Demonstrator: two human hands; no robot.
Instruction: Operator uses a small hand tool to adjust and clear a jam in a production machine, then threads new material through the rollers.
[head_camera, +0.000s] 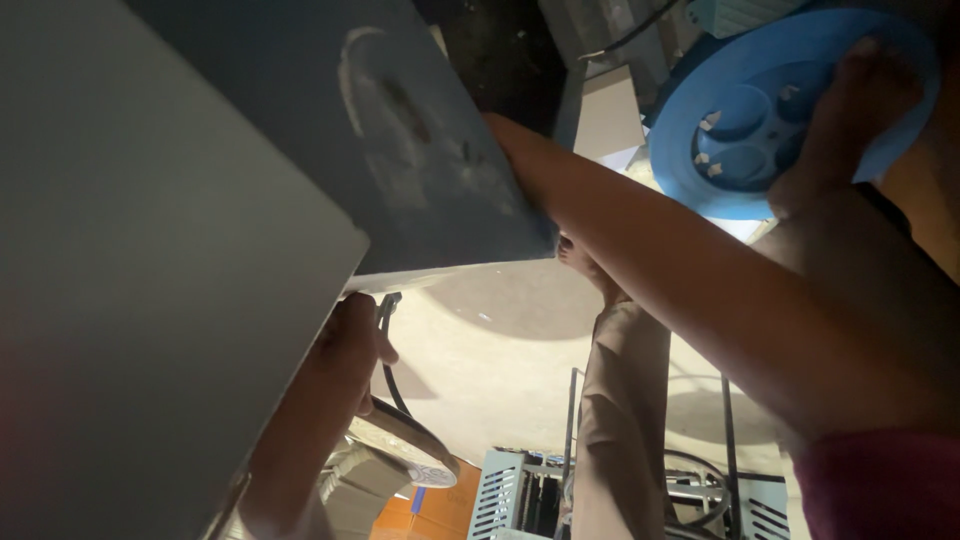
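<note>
The left hand (350, 345) is clasping the lower corner of a big grey panel (150, 250), fingers curling round its edge, with the panel filling the left side of the view above the pale floor (490, 350). The right arm (640, 260) is reaching up to the edge of a darker panel (400, 130) just beside the first, and the right hand is hiding behind that edge, so I cannot tell its grip. At the top right, what is possibly another limb is resting on a blue reel (700, 150).
</note>
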